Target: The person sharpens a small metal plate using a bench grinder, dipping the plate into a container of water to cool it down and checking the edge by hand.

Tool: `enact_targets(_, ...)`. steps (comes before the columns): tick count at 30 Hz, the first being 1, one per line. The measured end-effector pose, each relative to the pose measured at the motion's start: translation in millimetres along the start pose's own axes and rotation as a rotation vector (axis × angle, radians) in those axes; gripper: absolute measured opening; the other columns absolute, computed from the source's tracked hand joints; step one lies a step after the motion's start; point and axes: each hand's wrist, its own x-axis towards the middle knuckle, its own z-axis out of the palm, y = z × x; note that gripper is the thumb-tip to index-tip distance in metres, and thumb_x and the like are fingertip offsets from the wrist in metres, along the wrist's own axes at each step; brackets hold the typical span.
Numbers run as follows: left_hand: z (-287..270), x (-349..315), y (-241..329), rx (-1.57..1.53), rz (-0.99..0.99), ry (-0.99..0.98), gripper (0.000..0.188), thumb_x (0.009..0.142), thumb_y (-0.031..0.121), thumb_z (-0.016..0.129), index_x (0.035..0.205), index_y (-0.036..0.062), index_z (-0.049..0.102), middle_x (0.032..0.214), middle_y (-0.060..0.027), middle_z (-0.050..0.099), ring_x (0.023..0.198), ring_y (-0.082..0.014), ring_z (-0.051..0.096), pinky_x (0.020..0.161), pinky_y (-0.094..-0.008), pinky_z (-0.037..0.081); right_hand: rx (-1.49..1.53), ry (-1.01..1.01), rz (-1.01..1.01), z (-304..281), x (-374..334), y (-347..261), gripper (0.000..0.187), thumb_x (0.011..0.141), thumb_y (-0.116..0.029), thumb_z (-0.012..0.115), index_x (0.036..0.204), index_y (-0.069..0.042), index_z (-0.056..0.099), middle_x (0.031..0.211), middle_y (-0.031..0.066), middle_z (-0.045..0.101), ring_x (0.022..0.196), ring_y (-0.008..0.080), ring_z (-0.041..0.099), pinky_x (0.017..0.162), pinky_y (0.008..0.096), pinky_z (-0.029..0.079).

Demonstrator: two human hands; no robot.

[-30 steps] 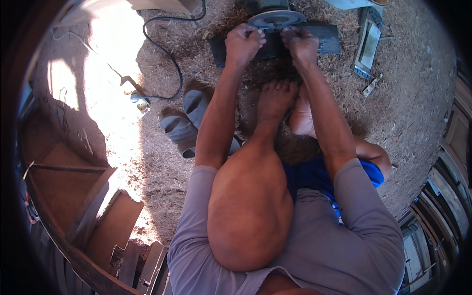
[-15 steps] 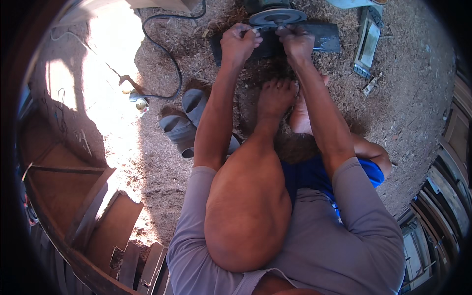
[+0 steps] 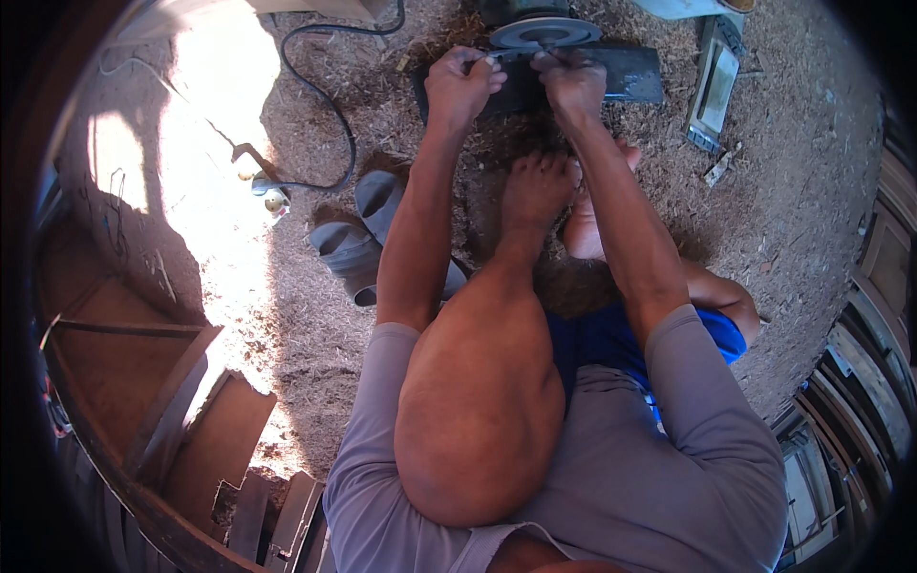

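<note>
At the far middle, a grey grinding wheel [image 3: 544, 32] sits on a dark green motor body [image 3: 521, 10], in front of a dark flat board [image 3: 635, 74] on the ground. My left hand [image 3: 461, 84] is closed, its thumb and fingertips pinching one end of a thin metal strip [image 3: 516, 54]. My right hand [image 3: 571, 84] is closed at the strip's other end. The strip lies sideways just at the near rim of the wheel; whether it touches cannot be made out. My fingers hide most of it.
Sandals [image 3: 349, 248] lie left of my bare feet [image 3: 535, 186]. A black cable [image 3: 349, 134] curves over the shavings-strewn ground to a plug [image 3: 272, 199]. Right of the board lies a long narrow tool with a pale plate [image 3: 718, 86]. Wooden pieces [image 3: 220, 449] stand at lower left.
Both hands have shifted very slightly left relative to the wheel, still holding the strip. Otherwise the scene looks the same.
</note>
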Motion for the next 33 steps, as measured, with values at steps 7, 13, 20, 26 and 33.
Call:
enact_targets(7,-6.5,-4.4,3.8,0.023,-0.002,0.003,0.011,0.091,0.003,0.058,0.095,-0.0074,0.058,0.087,-0.0155,0.065,0.076,-0.0205,0.069,0.064,-0.0259,0.058,-0.035,0.055,-0.148,0.8,-16.1,-13.9,0.022,0.076,-0.015,0.075,0.086,0.005,0.071,0.070,0.0089,0.066,0.062,0.0133,0.058,0.061,0.0285,0.046)
enact_targets(13,-24.0,-37.1,12.3,-0.002,-0.045,-0.011,0.012,0.091,0.003,0.058,0.098,-0.0070,0.057,0.086,-0.0148,0.066,0.072,-0.0188,0.069,0.064,-0.0266,0.058,0.334,-0.329,0.067,-26.5,-54.9,-20.3,0.023,0.083,-0.011,0.067,0.102,0.003,0.068,0.083,0.0110,0.071,0.068,0.0103,0.063,0.063,0.0223,0.050)
enact_targets(20,3.5,-82.5,75.7,-0.190,0.117,-0.260,0.013,0.093,0.002,0.058,0.105,-0.0006,0.056,0.097,-0.0125,0.065,0.086,-0.0192,0.067,0.074,-0.0297,0.057,0.899,-0.757,0.250,-129.9,-108.6,-56.7,0.018,0.093,-0.008,0.059,0.109,0.002,0.061,0.093,0.0109,0.069,0.073,0.0130,0.067,0.066,0.0214,0.053)
enact_targets(26,65.3,-92.9,126.4,-0.320,0.220,-0.567,0.014,0.093,0.000,0.057,0.108,0.0001,0.057,0.099,-0.0112,0.067,0.091,-0.0147,0.064,0.081,-0.0290,0.053,1.034,-0.724,0.006,-182.9,-138.2,-83.7,0.015,0.091,-0.009,0.063,0.104,-0.003,0.060,0.089,0.0048,0.065,0.078,0.0150,0.070,0.063,0.0214,0.053)
enact_targets(33,121.5,-97.7,140.6,-0.233,0.129,-0.748,0.012,0.094,0.004,0.056,0.106,0.0011,0.056,0.097,-0.0125,0.066,0.085,-0.0188,0.067,0.078,-0.0326,0.058,1.139,-0.672,0.181,-217.1,-149.1,-88.7,0.017,0.094,-0.016,0.061,0.105,-0.004,0.059,0.081,0.0032,0.066,0.065,0.0104,0.066,0.056,0.0188,0.049)
